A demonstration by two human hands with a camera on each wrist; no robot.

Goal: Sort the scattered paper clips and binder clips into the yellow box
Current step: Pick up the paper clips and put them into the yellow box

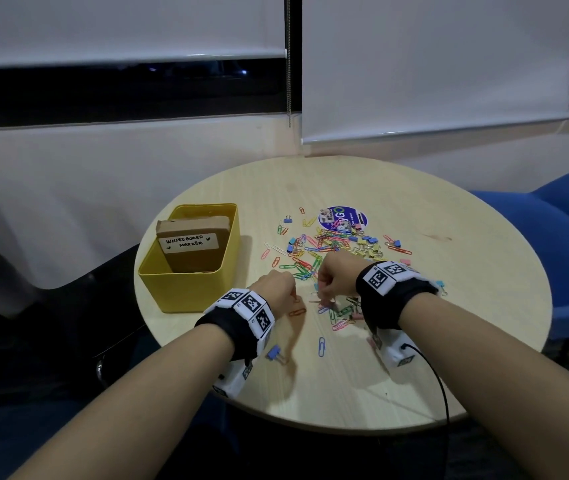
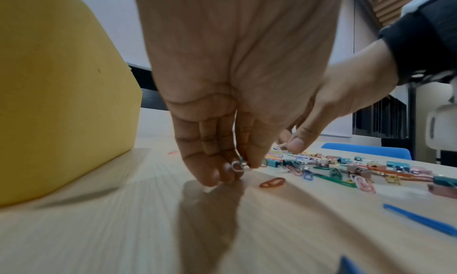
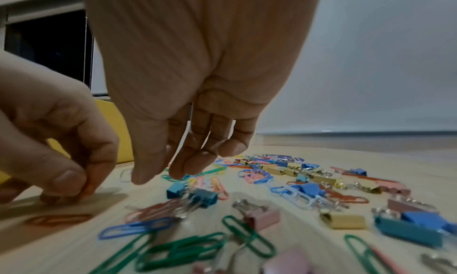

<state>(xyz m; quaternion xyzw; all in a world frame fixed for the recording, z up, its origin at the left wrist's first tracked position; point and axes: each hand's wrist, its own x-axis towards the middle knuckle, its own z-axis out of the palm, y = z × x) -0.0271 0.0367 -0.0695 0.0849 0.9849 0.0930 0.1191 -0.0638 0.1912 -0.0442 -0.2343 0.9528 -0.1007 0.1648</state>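
The left hand (image 2: 222,106) pinches a small clip (image 2: 237,166) at its fingertips, the right hand (image 3: 197,83) hangs slack above the clips (image 3: 284,192), light, thin, slippery things best nipped edgewise.

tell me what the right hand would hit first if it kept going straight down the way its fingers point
Probably the table itself, just left of the blue binder clip. The right hand hangs fingers-down and holds nothing; depth here is hard to judge.
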